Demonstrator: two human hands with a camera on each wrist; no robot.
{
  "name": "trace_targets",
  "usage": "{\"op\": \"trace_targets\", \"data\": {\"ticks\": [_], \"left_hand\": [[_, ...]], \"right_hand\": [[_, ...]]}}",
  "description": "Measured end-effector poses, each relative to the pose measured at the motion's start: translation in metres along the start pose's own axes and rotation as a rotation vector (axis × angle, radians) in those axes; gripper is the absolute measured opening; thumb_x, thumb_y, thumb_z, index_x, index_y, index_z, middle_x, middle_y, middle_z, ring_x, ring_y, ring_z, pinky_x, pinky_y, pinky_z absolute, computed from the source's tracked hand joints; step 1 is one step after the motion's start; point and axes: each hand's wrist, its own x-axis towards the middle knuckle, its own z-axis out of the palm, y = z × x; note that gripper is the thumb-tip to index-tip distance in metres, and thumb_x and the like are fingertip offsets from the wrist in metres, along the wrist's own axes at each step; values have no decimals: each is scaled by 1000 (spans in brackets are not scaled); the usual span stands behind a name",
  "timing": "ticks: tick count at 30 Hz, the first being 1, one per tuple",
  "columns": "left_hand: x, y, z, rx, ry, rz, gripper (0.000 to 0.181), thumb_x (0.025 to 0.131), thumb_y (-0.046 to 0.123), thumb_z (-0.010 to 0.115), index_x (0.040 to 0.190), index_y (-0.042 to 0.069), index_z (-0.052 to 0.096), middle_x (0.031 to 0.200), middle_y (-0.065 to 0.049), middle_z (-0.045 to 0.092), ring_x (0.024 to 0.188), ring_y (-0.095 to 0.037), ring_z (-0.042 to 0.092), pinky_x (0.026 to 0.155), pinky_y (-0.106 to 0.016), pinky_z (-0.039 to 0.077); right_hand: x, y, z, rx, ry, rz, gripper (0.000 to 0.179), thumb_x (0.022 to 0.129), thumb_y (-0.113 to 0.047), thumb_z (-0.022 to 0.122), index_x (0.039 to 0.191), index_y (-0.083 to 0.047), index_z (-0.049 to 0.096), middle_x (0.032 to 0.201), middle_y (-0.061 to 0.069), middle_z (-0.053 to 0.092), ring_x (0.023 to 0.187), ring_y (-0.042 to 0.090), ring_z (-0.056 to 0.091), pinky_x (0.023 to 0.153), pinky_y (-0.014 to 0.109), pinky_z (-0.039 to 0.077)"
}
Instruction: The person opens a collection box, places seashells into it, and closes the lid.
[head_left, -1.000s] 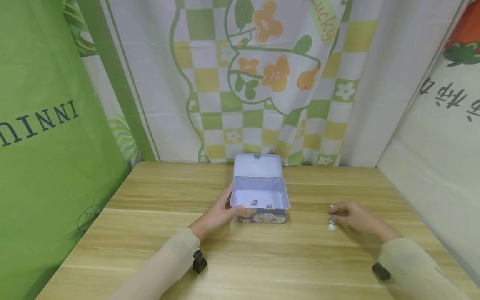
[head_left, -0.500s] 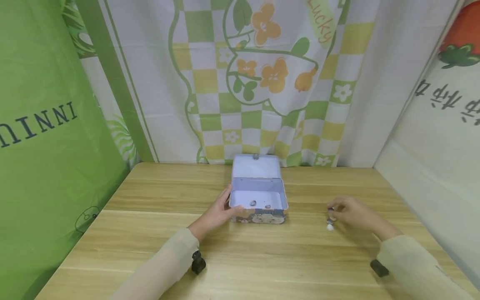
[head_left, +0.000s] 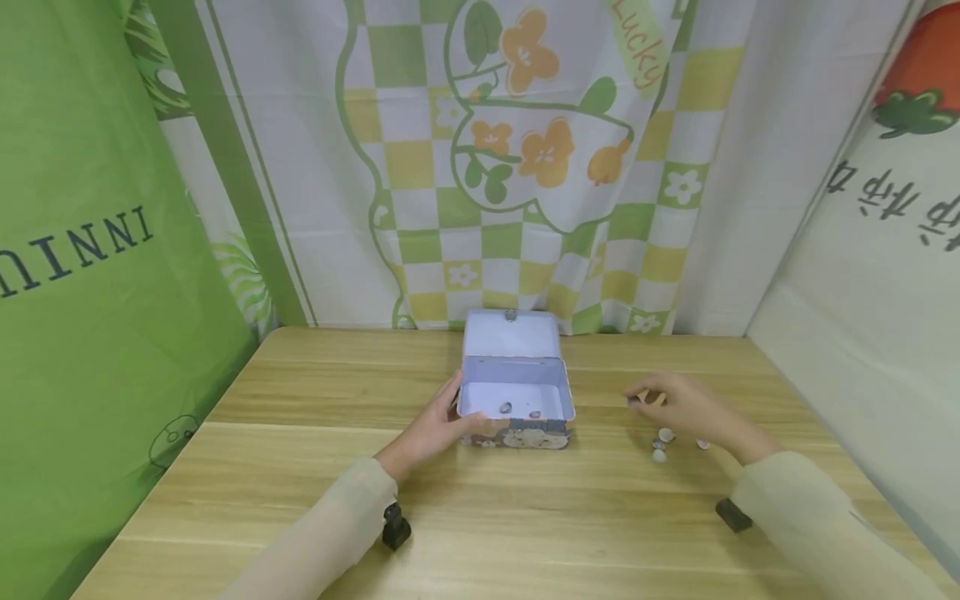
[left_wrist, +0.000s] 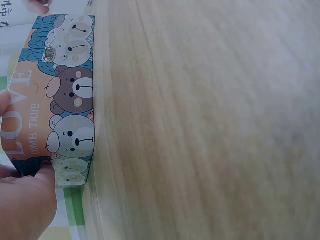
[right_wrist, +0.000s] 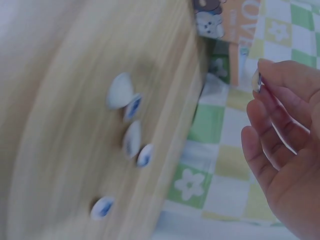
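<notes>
through my feed the right hand (head_left: 688, 410) pinches a shell (right_wrist: 256, 81) at its fingertips, the other fingers loosely bent, apparently clear of the bench (head_left: 570, 525) and right of the tin (head_left: 517, 434). i'd judge the shell light, stiff, slick and easily chipped, best taken by its rim with a soft pinch. more shells (right_wrist: 120, 91) lie just below the hand, to the right on the bench. the left hand (head_left: 431, 425) grips the tin's left end, thumb on the near side; thin metal, i'd guess, so steady it gently. fingertips cover much of the held shell; the right wrist view is blurred. two bits (head_left: 506, 407) inside the tin are too small to name.
</notes>
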Motion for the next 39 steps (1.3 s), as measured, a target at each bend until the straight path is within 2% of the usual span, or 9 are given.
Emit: {"op": "trace_targets", "data": {"ticks": [8,16,20,28,39], "left_hand": [[1,-1,-1,27,-11,-21,104,93,48,69,162,15,-2,167,-11,-7,149,-31,18,118,-42,25],[1,-2,-1,20,-1,8,97,97,36,68,161,13,-1,167,-13,-7,150,-31,15,118,-42,25],[1,0,-1,29,9,7,95,98,32,67,161,12,0,167,-14,-6,150,-32,16,118,-42,25],[2,0,0,34,12,27,91,99,22,67,162,10,1,166,-16,-5,149,-36,18,117,-43,26],[2,1,0,1,-1,26,91,100,20,66,161,8,-1,166,-16,-5,148,-37,20,117,-45,27]], "right_hand": [[24,-21,3,20,7,-65,22,96,-15,70,115,-6,74,111,5,70,93,20,64,76,35,56],[52,-40,17,45,32,-142,20,92,-11,74,111,-4,75,103,6,70,87,19,64,71,30,56],[66,-47,26,46,24,-161,21,91,-10,74,111,-4,75,104,6,70,87,18,64,73,31,57],[86,-58,41,87,-20,-161,22,93,-11,73,114,-5,74,103,4,68,86,19,65,73,29,57],[102,-58,51,101,-57,-142,24,93,-13,72,116,-4,73,108,5,68,92,19,62,77,33,56]]}}
